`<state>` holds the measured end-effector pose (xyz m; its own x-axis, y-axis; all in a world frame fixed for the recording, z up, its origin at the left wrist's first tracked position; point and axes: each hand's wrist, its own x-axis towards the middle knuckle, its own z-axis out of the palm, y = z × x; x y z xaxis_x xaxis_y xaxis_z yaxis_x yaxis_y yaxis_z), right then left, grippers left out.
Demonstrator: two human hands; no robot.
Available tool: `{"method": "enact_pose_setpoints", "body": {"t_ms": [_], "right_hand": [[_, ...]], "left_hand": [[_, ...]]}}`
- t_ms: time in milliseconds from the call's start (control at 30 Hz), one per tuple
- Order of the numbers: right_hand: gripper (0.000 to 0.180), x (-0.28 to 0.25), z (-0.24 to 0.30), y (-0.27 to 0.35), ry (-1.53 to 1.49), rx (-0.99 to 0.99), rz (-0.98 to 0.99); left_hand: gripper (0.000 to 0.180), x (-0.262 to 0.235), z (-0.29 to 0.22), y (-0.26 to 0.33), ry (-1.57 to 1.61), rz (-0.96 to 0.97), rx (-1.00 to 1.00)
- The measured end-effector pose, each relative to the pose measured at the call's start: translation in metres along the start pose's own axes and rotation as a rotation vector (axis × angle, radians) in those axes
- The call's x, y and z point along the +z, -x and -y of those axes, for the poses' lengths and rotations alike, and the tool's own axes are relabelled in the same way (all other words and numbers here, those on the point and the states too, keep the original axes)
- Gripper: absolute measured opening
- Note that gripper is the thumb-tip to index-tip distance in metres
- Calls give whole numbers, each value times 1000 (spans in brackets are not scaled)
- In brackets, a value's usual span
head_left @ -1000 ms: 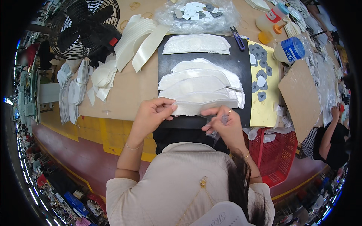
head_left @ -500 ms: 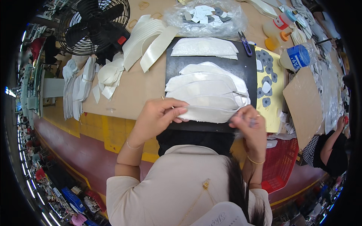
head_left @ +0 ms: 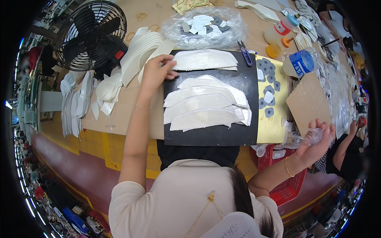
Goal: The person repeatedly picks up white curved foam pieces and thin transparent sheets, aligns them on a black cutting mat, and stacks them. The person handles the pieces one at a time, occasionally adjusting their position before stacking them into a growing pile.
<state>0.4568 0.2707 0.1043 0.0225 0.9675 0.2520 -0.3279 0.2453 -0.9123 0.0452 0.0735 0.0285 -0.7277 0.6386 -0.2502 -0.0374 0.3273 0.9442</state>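
My left hand (head_left: 158, 70) reaches to the far left of the black board (head_left: 250, 111). Its fingers are slightly curled and apart, by the left end of a small stack of white curved fabric pieces (head_left: 206, 60). Whether they touch it is hard to tell. Closer to me on the board, several similar white pieces (head_left: 202, 104) overlap like a fan. My right hand (head_left: 319, 142), out to the right past the table edge, is closed on a small clear plastic bottle (head_left: 315, 136) with a thin tip.
Beyond the board lie a plastic bag of cut pieces (head_left: 204, 29) and purple thread snips (head_left: 245, 53). Grey shapes rest on a yellow sheet (head_left: 278, 127). Bottles (head_left: 299, 63) and cardboard (head_left: 309, 103) stand right. A fan (head_left: 91, 33) is far left; a red basket (head_left: 285, 186) sits below.
My left hand has let go of the nearest white piece and moved up to the far stack. My right hand has swung away to the right with the clear bottle.
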Motion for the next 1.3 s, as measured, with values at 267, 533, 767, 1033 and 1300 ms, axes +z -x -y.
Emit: {"method": "enact_pose_setpoints", "body": {"t_ms": [267,533,767,1033,1300], "right_hand": [[24,57,-33,57,159,270,298],[18,103,-42,94,18,476,590],[17,126,-54,139,217,756,1117],[14,140,-82,176,187,832,1039],[17,148,-82,171,219,811,1063]], "left_hand": [[47,-6,1,97,-516,-122,165],[51,20,45,167,-754,-109,324],[34,22,46,174,-337,-103,148],[23,21,36,160,451,79,-144],[29,22,26,173,-146,36,316]]}}
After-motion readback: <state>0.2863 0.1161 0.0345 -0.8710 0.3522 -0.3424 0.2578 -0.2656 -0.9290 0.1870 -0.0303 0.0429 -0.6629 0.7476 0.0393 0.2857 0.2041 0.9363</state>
